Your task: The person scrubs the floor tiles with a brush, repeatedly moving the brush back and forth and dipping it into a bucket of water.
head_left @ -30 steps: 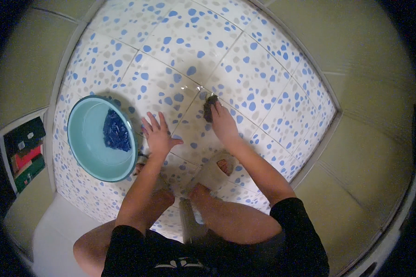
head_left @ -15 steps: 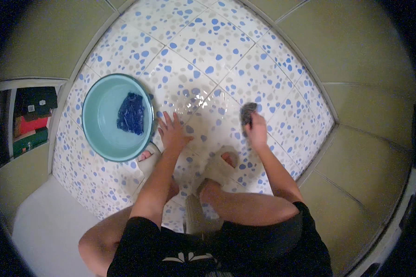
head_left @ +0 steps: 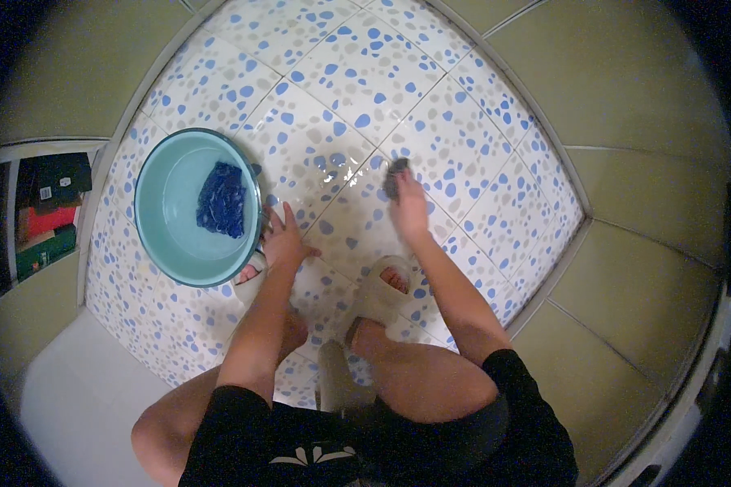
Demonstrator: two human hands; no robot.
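Observation:
My right hand (head_left: 410,209) is closed on a dark grey scrubber (head_left: 395,180), pressed against the wet, blue-and-grey spotted floor tiles (head_left: 341,89). Whether the scrubber is a brush or a wire pad is too blurred to tell. Beside the basin, my left hand (head_left: 284,243) is held low with its fingers spread and nothing in them. A round teal basin (head_left: 164,252) stands on the floor to the left, with a crumpled dark blue cloth (head_left: 222,200) inside it, on the right side.
My slippered feet (head_left: 382,288) are on the tiles below my hands. Olive-green tiled walls (head_left: 642,195) enclose the floor. Boxes in dark green and red (head_left: 49,219) sit in an opening at the left. A pale surface (head_left: 85,390) lies at the lower left.
My right hand has swept the scrubber left and slightly away from me across the floor. My left hand has shifted a little left and nearer to me, still spread.

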